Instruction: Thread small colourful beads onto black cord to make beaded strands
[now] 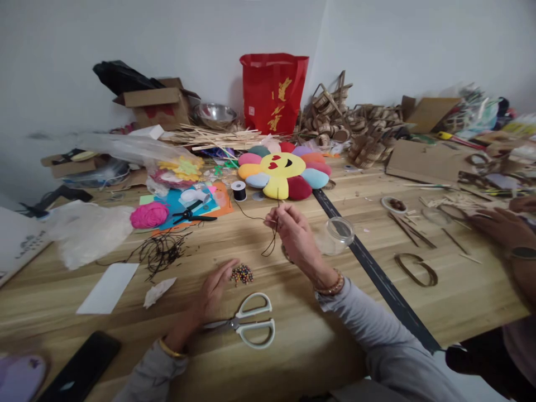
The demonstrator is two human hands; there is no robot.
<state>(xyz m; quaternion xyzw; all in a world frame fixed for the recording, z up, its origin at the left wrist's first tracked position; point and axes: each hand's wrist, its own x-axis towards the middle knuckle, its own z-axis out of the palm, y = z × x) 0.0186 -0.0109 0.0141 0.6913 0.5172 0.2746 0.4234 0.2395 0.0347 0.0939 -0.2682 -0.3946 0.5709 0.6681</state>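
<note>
Your right hand (295, 234) is up over the table (310, 346), with thumb and fingers pinched shut on a thin black cord (274, 241); a bit of it hangs down under your fingers in a loop; a black thread also runs toward that hand from the spool (239, 191), which stands near the flower pillow (285, 165).

Your left hand (214, 291) rests low by the table top, open and gripping nothing, its fingers held out straight; the tips are right by the little heap of beads (242, 274), but you cannot tell from here if they touch; the beads have many colors and lie below your right hand, a bit to its left.

The scissors (235, 322) lie just below the beads, white handles to the right, blades pointing left toward your left wrist; a clear jar (334, 245) is to the right of your right hand, near the long black strip (377, 273); a messy pile of black string (165, 252) lies off to the left, with a ball of pink yarn (149, 215) just behind it.
</note>
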